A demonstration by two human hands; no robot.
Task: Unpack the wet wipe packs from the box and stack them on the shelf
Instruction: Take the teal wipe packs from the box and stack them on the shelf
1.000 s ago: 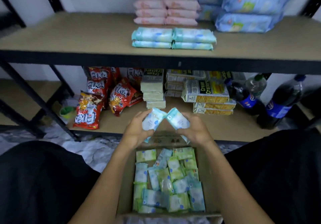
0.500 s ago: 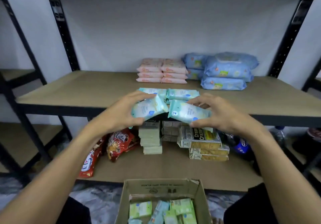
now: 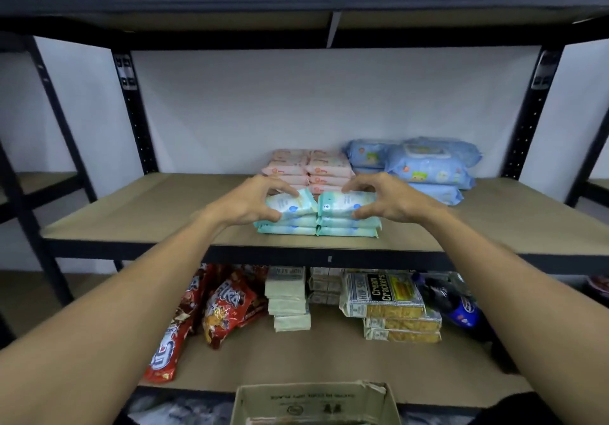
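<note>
Fingers (image 3: 280, 190) of left hand (image 3: 252, 205): curled round left pack (image 3: 290, 204), thumb at its near edge. Fingers (image 3: 357, 187) of right hand (image 3: 387, 203): same grip on right pack (image 3: 346, 202).

Location: both packs, in the air before the shelf (image 3: 131, 213) edge half a second ago, now lie side by side atop the teal stacks (image 3: 316, 228) as a third layer. The left one appears tilted, perhaps not fully seated.

Status: placement nearly done, release pending.

Supply: box (image 3: 313, 400) below, contents mostly out of frame; a further trip is likely.
</note>
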